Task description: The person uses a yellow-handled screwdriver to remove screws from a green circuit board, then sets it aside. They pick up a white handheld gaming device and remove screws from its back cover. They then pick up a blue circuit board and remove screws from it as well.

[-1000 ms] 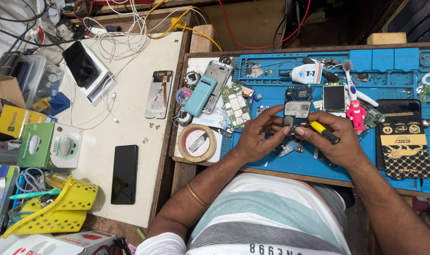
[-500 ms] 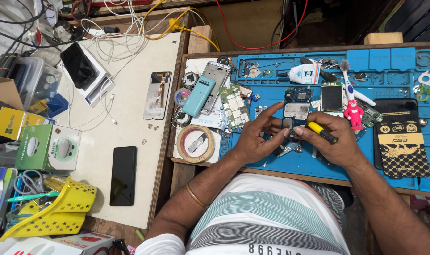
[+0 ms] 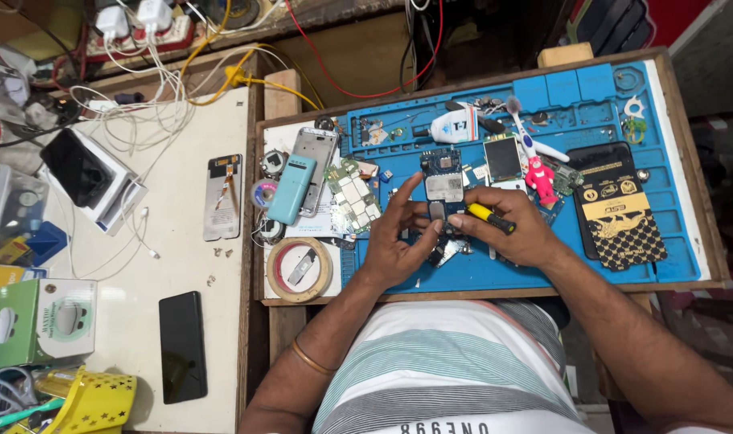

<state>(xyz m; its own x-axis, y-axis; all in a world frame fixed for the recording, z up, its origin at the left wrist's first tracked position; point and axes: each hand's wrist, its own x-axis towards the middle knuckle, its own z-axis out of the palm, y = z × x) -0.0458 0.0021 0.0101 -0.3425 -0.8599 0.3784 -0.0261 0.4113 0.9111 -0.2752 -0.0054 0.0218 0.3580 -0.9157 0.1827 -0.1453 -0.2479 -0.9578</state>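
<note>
Still working, left hand (image 3: 398, 241) steadying circuit board (image 3: 442, 186), right hand (image 3: 515, 233) gripping screwdriver (image 3: 488, 217)

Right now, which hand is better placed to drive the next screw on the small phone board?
The right hand. Its grip already holds the yellow-handled screwdriver, tip pointing at the phone board. The left hand holds no tool; its fingers steady the board from the side.

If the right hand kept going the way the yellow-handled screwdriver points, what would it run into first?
Most likely the left hand's fingers, right beside the tip. The right hand holds the yellow-handled screwdriver pointing leftward over the small circuit board; depth is hard to judge.
</note>
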